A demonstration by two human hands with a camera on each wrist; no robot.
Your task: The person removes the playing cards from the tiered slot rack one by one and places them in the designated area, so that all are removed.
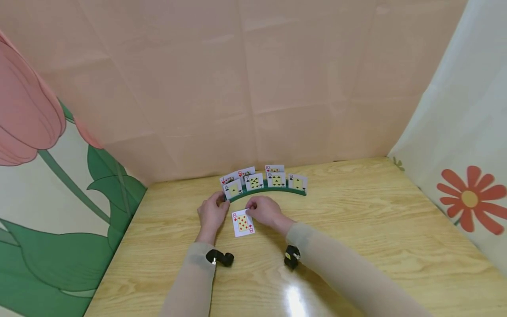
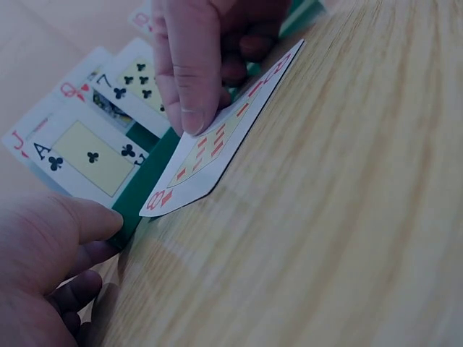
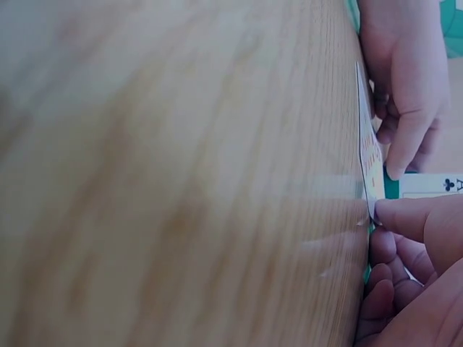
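Note:
My right hand pinches the eight of diamonds by its upper right corner, thumb on the printed face. In the left wrist view the card tilts just over the wood. Beyond it stands a curved green card holder; my left hand grips its left end, thumb in front. The holder's front row has the ace of clubs, the seven of clubs, a black five and a black two. Behind them rise a red jack, the queen of hearts and a red ten.
A wood-grain table lies under everything. Close behind the holder hangs a plain pinkish cloth. Flower-printed sheets border the left and right sides. Each forearm carries a small black camera mount.

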